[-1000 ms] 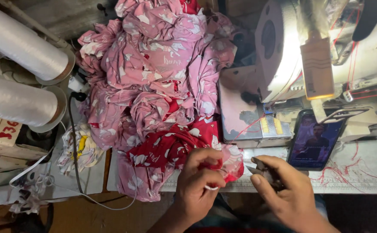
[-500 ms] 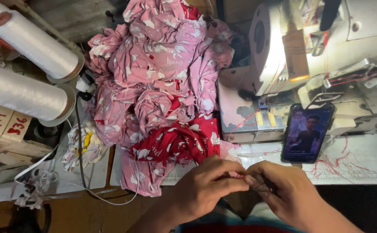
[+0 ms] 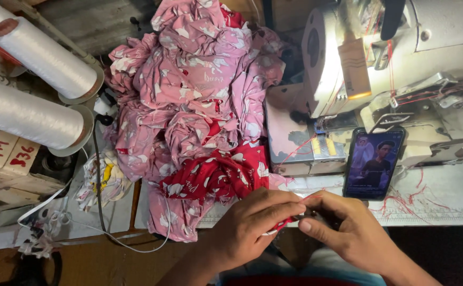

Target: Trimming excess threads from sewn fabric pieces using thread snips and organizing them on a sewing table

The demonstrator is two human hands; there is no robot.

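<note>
Red strip (image 3: 287,222) sits pinched between the left hand (image 3: 252,222) and right hand (image 3: 348,233), both closed on it at the table edge (image 3: 438,217), below the fabric pile (image 3: 199,111). Advisable: keep it taut, fingertips close together.

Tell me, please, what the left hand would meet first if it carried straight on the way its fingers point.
Probably the right hand: the left hand points rightward, its fingertips meeting the right's around a red fabric piece.
</note>
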